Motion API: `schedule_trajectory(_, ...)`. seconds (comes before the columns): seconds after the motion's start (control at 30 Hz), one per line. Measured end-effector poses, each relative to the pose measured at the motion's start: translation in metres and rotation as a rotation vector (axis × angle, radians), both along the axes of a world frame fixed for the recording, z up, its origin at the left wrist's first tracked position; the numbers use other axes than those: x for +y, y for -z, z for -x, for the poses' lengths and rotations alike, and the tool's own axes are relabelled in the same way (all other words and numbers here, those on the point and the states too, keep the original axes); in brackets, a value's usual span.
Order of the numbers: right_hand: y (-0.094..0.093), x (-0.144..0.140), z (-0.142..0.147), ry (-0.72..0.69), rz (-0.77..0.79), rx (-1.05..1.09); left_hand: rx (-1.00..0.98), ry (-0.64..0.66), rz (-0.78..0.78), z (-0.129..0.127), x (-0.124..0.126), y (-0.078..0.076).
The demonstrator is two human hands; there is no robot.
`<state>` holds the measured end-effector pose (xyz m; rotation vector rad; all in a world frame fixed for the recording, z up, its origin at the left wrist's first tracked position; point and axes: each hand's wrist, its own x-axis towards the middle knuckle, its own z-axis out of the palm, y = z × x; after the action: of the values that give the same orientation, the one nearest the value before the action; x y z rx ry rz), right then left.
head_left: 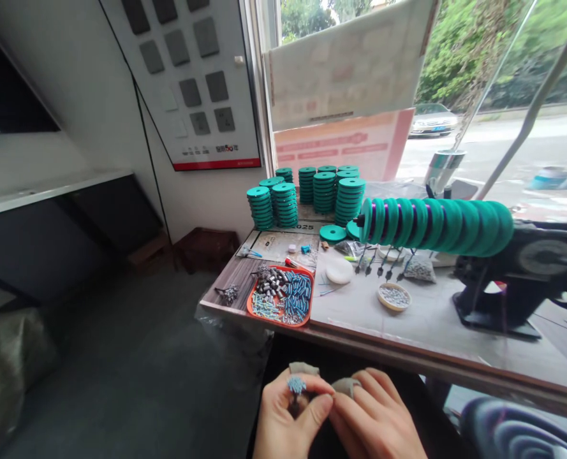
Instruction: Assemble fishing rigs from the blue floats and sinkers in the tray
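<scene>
Both my hands are low in front of me, below the table's front edge, their fingertips meeting. My left hand [286,414] is closed, its curled index finger and thumb round a small cluster of pale blue beads [296,384]. Something darker shows beneath the cluster, too small to name. Beside it, my right hand [376,414] pinches against the left thumb and fingertip; what it holds is hidden. A pale wrap covers part of a finger on each hand. Nearest on the table is an orange tray [250,307] of bead-like pieces in dark blue, silver-brown and pale green.
Stacked green spools [350,201] stand at the back. A row of green spools [431,226] sits on a black machine [541,261] at right. Nearby are a small dish [382,303] of pale beads, a white disc [339,271] and a dark bundle [228,293].
</scene>
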<state>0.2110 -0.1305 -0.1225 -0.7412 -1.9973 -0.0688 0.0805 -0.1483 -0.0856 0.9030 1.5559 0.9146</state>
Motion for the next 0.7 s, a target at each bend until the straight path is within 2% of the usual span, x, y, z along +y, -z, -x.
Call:
schedule_trajectory(0.13,0.000,0.003,0.002,0.011,-0.004,0.009,-0.043,-0.065,-0.065,-0.001,0.000,0.002)
schedule_trajectory(0.23,-0.002,0.002,0.003,0.027,-0.007,-0.008,-0.266,-0.064,-0.106,-0.005,-0.001,0.008)
schedule_trajectory(0.33,-0.005,-0.001,-0.001,0.046,-0.075,-0.048,-0.600,-0.009,-0.034,-0.005,-0.002,0.010)
schedule_trajectory(0.4,-0.012,0.003,-0.012,0.026,-0.156,-0.134,-0.658,0.042,0.072,-0.001,-0.003,0.006)
schedule_trajectory(0.5,-0.036,0.036,-0.050,0.001,-0.279,-0.386,-0.540,0.068,0.133,0.014,-0.004,0.000)
schedule_trajectory(0.6,-0.073,0.094,-0.107,0.082,-0.619,-0.619,-0.448,0.056,0.147,0.029,-0.004,0.000)
schedule_trajectory(0.63,-0.085,0.112,-0.123,0.097,-0.675,-0.604,-0.434,0.051,0.164,0.032,-0.004,0.001)
schedule_trajectory(0.7,-0.100,0.131,-0.140,0.141,-0.694,-0.604,-0.413,0.038,0.171,0.035,-0.004,0.004)
